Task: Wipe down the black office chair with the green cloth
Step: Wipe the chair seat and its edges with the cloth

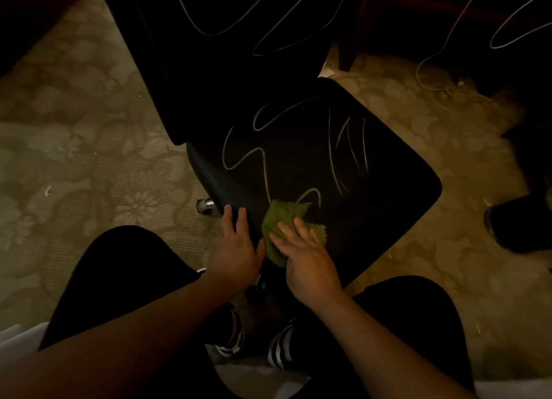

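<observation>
On seat (373, 174) edge — R hand (310, 258) flat on cloth (277, 219).

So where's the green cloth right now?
The cloth lies on the near corner of the chair seat, flat under the right hand, with the left hand just beside it.

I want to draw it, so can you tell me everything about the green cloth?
The green cloth is small, soft-looking fabric, olive green in the dim light, crumpled into uneven folds with a zigzag edge. It lies on the near corner of the black chair seat, beside pale scribbled lines. The right hand presses flat on it, fingers spread over its middle. The left hand rests on the seat's edge right beside it; whether they touch, I cannot tell.
</observation>
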The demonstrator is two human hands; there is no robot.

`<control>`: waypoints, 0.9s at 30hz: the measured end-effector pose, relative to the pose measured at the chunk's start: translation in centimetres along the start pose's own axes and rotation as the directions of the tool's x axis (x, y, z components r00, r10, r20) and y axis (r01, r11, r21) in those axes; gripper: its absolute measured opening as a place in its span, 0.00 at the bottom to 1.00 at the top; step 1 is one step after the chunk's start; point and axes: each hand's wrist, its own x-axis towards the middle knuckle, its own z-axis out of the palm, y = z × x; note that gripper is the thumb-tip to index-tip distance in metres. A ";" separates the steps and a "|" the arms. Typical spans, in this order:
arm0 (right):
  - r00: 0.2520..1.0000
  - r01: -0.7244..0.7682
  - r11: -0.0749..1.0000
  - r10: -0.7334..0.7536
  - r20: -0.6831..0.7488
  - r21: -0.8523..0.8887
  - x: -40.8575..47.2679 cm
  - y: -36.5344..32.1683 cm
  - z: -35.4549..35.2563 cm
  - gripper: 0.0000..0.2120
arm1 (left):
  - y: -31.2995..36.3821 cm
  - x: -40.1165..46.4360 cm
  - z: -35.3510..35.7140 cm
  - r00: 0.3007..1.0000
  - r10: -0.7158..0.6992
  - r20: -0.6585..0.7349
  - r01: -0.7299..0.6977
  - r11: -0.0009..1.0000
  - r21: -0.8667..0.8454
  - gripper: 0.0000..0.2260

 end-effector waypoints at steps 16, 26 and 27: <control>0.878 -0.446 0.894 0.444 -0.181 0.028 2.0 3.8 -1.9 0.36 | -1.5 1.8 -1.9 1.000 -0.025 -0.013 0.025 1.000 -0.002 0.45; 0.994 -0.079 0.997 0.078 -0.082 -0.005 2.4 1.6 -0.8 0.35 | -1.9 1.8 -1.6 0.999 0.003 -0.053 -0.002 1.000 0.025 0.45; 0.982 -0.144 0.990 0.143 -0.120 0.003 2.4 2.7 -1.0 0.35 | -2.0 2.1 -2.0 0.997 0.002 -0.074 -0.001 1.000 0.015 0.44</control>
